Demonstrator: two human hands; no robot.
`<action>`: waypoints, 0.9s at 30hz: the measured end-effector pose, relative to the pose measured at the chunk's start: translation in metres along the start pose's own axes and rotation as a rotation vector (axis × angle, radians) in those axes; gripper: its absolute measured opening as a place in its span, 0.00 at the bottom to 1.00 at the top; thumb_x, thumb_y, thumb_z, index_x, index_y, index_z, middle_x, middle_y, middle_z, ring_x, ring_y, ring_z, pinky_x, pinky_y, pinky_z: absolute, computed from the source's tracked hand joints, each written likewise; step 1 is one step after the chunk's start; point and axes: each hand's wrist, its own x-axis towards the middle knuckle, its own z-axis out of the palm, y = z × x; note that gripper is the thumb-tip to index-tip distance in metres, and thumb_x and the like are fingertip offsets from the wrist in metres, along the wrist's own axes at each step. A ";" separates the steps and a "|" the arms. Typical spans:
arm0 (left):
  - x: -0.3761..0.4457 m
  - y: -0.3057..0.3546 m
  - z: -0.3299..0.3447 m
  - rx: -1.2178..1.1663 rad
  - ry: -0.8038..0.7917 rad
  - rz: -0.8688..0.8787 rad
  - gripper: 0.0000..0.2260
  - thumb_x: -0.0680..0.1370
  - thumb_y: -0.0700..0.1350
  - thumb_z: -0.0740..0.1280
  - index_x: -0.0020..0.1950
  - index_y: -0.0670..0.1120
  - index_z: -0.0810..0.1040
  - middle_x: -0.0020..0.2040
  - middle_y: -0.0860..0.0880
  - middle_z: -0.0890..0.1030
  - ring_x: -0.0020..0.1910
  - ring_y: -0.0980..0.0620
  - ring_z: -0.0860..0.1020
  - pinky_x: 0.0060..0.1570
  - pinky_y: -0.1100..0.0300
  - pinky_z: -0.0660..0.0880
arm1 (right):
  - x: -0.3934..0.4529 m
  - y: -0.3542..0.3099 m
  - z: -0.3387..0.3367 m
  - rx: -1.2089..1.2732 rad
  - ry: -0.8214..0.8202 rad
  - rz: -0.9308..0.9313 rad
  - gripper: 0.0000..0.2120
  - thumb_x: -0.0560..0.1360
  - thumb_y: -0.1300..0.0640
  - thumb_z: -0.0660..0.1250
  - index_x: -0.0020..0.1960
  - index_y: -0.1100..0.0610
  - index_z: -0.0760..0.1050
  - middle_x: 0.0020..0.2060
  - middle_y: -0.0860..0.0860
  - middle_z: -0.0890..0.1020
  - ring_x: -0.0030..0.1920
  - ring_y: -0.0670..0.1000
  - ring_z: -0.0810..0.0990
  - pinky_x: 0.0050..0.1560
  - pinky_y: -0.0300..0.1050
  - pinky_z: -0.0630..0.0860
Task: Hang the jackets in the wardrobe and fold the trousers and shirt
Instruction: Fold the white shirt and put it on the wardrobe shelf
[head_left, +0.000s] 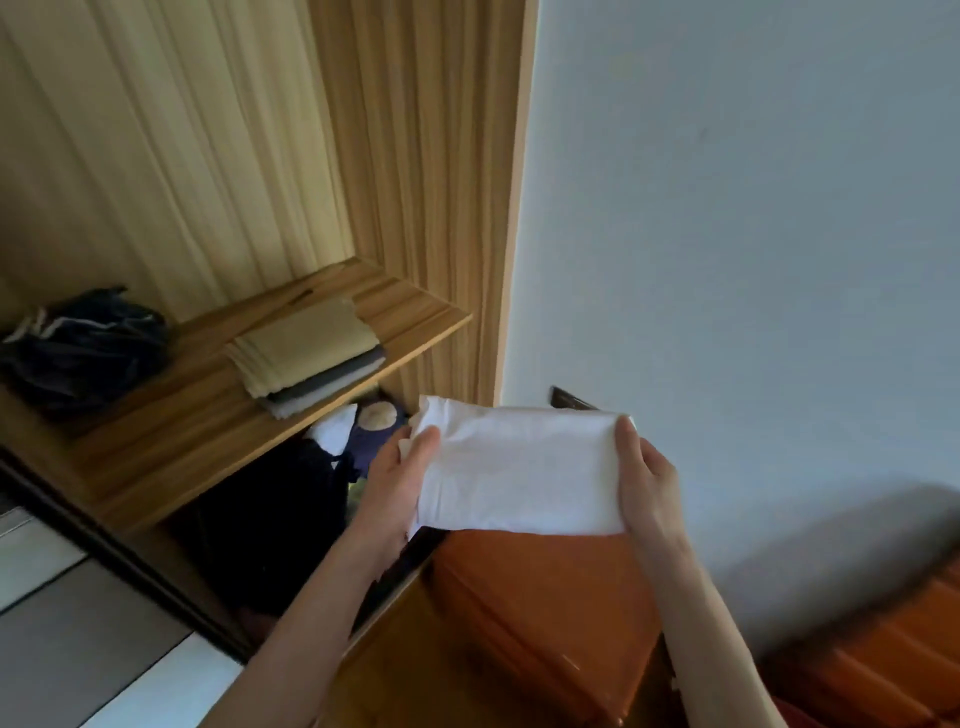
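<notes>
My left hand (402, 475) and right hand (647, 480) each pinch one short end of a folded white shirt (519, 470), thumbs on top. Its long axis runs between them. The wardrobe shelf (171, 441) lies up and left of it, nearer my left hand, holding folded trousers (306, 353).

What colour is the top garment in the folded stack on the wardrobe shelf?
Beige or tan, plain; the top garment sits on grey folded pieces, seen in the head view.
</notes>
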 end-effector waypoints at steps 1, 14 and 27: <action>0.007 0.004 0.000 -0.018 0.037 0.006 0.07 0.83 0.56 0.67 0.60 0.58 0.80 0.55 0.48 0.86 0.53 0.48 0.85 0.49 0.50 0.83 | 0.013 -0.006 0.008 -0.002 -0.032 0.003 0.29 0.83 0.37 0.60 0.49 0.63 0.80 0.39 0.51 0.80 0.38 0.48 0.77 0.42 0.47 0.74; 0.070 0.034 -0.058 -0.193 0.502 0.085 0.11 0.83 0.50 0.69 0.63 0.47 0.81 0.54 0.46 0.88 0.52 0.46 0.86 0.45 0.54 0.82 | 0.122 -0.061 0.158 -0.009 -0.474 0.022 0.18 0.83 0.39 0.63 0.49 0.52 0.82 0.43 0.47 0.84 0.43 0.47 0.81 0.40 0.44 0.75; 0.145 0.071 -0.175 -0.170 0.721 0.137 0.14 0.83 0.51 0.68 0.65 0.46 0.79 0.55 0.48 0.85 0.52 0.50 0.84 0.44 0.57 0.80 | 0.144 -0.093 0.326 -0.087 -0.664 -0.108 0.17 0.83 0.43 0.64 0.51 0.57 0.79 0.47 0.51 0.82 0.45 0.50 0.80 0.44 0.45 0.76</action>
